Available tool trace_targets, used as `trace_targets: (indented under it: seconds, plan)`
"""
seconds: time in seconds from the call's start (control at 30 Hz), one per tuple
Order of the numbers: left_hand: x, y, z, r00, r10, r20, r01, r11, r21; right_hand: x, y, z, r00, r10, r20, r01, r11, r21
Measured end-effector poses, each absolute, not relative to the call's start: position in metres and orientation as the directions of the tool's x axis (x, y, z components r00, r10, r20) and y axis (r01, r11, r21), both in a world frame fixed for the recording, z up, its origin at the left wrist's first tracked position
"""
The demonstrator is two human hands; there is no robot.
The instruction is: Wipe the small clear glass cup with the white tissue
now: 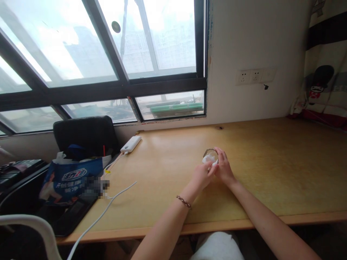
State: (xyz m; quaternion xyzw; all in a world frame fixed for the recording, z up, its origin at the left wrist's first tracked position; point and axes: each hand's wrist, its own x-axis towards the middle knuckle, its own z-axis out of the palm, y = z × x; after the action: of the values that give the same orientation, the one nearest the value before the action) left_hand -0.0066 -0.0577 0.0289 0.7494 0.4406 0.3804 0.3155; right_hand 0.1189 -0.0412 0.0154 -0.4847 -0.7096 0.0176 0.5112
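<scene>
A small round see-through bowl or cup [206,152], glass-like with a brownish rim, is tilted over the middle of the table. My right hand [224,169] wraps round its right side, the fingers along the rim. A crumpled white tissue [209,158] lies at its opening and partly inside. My left hand [202,175] is closed on the tissue and presses it against the bowl; a braided bracelet [184,202] is on that wrist. The bowl's lower part is hidden behind my hands.
The wooden table [271,169] stands against the window and wall. A white power bank [131,144] with a cable lies at its left edge; another white cable [108,207] runs across the front left corner. A black chair [85,131] and blue bag [73,180] are left.
</scene>
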Motion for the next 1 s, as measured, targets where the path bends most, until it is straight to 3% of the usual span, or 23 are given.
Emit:
trace_targets:
  seconds: [0.17, 0.4, 0.53, 0.7, 0.87, 1.0]
  plan:
    - [-0.011, -0.054, 0.031, 0.442, 0.876, 0.193, 0.244, -0.324, 0.914, 0.121, -0.041, 0.016, -0.037, 0.709, 0.705, 0.664, 0.545, -0.512]
    - [-0.019, -0.047, 0.031, 0.223, 0.910, 0.350, 0.566, -0.413, 0.714, 0.118, -0.039, 0.015, -0.019, 0.715, 0.699, 0.671, 0.527, -0.521]
    - [-0.018, -0.048, 0.023, 0.153, 0.921, 0.359, 0.478, -0.387, 0.789, 0.118, -0.042, 0.018, -0.044, 0.708, 0.705, 0.658, 0.551, -0.513]
    - [-0.017, -0.052, 0.027, 0.267, 0.896, 0.354, 0.253, -0.420, 0.872, 0.119, -0.043, 0.018, -0.161, 0.717, 0.678, 0.604, 0.615, -0.507]
    - [-0.020, -0.052, 0.035, 0.410, 0.866, 0.285, 0.358, -0.440, 0.823, 0.119, -0.042, 0.016, -0.121, 0.736, 0.666, 0.608, 0.585, -0.536]
    - [-0.022, -0.048, 0.035, 0.426, 0.879, 0.214, 0.450, -0.411, 0.793, 0.118, -0.041, 0.018, -0.065, 0.757, 0.650, 0.614, 0.543, -0.572]
